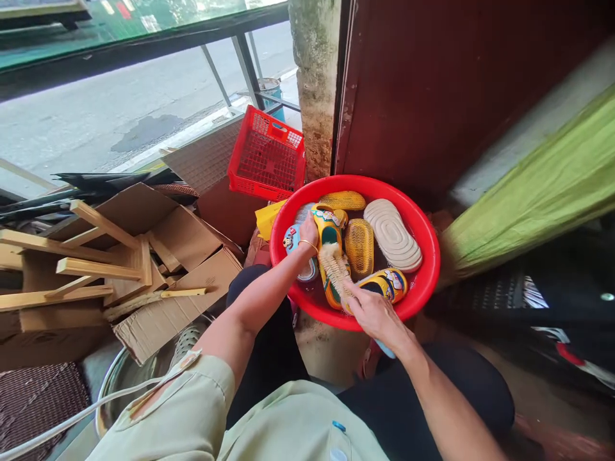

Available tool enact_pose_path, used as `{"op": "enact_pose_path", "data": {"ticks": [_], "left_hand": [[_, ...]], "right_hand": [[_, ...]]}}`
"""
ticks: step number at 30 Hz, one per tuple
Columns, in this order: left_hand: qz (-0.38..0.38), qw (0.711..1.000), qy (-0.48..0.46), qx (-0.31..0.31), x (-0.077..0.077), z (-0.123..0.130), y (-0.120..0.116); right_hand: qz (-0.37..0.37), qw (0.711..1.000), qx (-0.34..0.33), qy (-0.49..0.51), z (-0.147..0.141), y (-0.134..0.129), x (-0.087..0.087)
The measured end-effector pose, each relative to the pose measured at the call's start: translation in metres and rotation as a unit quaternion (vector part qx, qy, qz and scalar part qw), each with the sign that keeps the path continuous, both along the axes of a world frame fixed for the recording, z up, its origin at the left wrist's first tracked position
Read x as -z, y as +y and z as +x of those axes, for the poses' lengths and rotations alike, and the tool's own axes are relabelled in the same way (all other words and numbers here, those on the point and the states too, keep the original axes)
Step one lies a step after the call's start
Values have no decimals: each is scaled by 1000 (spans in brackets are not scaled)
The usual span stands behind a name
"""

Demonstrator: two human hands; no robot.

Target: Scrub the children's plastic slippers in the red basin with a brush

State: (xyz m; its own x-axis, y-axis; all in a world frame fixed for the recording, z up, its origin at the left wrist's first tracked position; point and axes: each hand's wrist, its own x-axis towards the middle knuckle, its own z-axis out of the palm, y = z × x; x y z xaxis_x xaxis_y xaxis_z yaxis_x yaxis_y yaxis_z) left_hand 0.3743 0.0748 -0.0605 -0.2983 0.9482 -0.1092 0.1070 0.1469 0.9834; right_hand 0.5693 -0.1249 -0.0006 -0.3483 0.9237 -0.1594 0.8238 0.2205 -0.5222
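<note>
My left hand (309, 232) grips a yellow sandal (330, 232) with a green inside near its top end, above the red basin (427, 256). In my right hand (377, 310) is a scrub brush (335, 267), its pale bristles against the sandal; a bit of blue handle shows below the hand. Around them in the basin lie a white-soled shoe (391, 234), a yellow sole (359, 246), another yellow sole (343, 200), a yellow sandal with a cartoon strap (389, 285) and a light blue sandal (291, 239). Dark water shows between them.
A red plastic crate (269, 157) stands behind the basin. Cardboard boxes (192, 256) and a wooden stool (120, 256) on its side are to the left. A dark red door (432, 83) and a green cloth (538, 173) are at the right.
</note>
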Motion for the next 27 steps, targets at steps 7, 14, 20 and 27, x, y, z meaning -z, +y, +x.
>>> {"op": "enact_pose_path", "data": {"ticks": [7,14,20,27], "left_hand": [[24,989,37,139,4,48,-45],[0,992,93,81,-3,36,-39],[74,984,138,88,-6,36,-42],[18,983,164,81,0,19,-8]], "right_hand": [[1,994,105,-45,-4,34,-2],[-34,999,38,2,-3,28,-18],[-108,990,-26,84,19,20,-21],[-177,973,-13,146,52,3,-34]]}}
